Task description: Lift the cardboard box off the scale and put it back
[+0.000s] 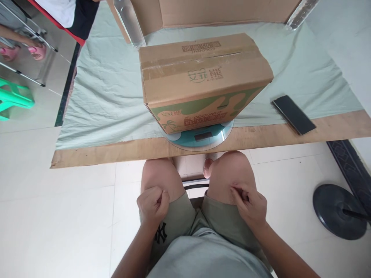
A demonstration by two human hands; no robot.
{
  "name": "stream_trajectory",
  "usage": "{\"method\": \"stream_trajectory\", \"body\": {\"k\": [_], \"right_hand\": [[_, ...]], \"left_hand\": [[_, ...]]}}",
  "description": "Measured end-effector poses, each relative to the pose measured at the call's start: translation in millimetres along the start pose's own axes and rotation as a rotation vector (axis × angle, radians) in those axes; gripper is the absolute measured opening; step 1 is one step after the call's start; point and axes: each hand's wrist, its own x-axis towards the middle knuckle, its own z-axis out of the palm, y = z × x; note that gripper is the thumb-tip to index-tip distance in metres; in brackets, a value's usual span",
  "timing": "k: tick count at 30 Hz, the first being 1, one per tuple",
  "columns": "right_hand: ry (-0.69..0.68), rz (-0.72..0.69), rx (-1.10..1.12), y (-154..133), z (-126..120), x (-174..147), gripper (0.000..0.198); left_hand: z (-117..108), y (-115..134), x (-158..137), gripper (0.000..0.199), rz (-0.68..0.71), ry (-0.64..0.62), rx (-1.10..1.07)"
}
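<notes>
- Fingers (159, 199) were curled into loose fists, holding nothing; left hand (152, 206) and right hand (251, 206) rested on the knees.
- One taped box (203, 79), "COCONUT" printed on it, sat on one scale (199, 138).
- One phone (293, 114) lay well right.

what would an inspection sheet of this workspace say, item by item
surface: low brown cardboard sheet under a pale green cloth
job's things: taped brown cardboard box sits on a round blue glass scale
clutter: black phone lies on the cloth, right of the box
grippers: left hand and right hand rest on the thighs, fingers curled, holding nothing
cables: nothing seen
surroundings: white tile floor, black round stand base, green plastic stool, another person's feet in pink slippers
</notes>
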Motion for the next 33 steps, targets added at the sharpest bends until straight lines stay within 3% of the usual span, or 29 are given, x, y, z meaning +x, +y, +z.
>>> {"method": "stream_trajectory", "body": {"k": [7,18,23,27,30,33], "right_hand": [[0.012,0.141,-0.068,21,-10,-14,0.014],[-0.075,0.142,0.055,24,36,3,0.02],[-0.077,0.132,0.068,30,31,2,0.021],[-0.08,0.183,0.093,33,27,0,0.021],[-0.079,0.205,0.09,34,27,-1,0.022],[-0.069,0.232,0.073,33,28,-2,0.024]], "left_hand": [[-3,-4,2,0.043,-0.019,-0.01,-0.009],[-15,-9,-12,0.042,-0.11,-0.039,0.083],[-29,1,-28,0.044,-0.228,-0.092,0.15],[-38,-3,-39,0.044,-0.425,-0.082,0.165],[-31,-11,-36,0.045,-0.533,-0.091,0.095],[-16,-16,-26,0.044,-0.545,-0.128,0.016]]}}
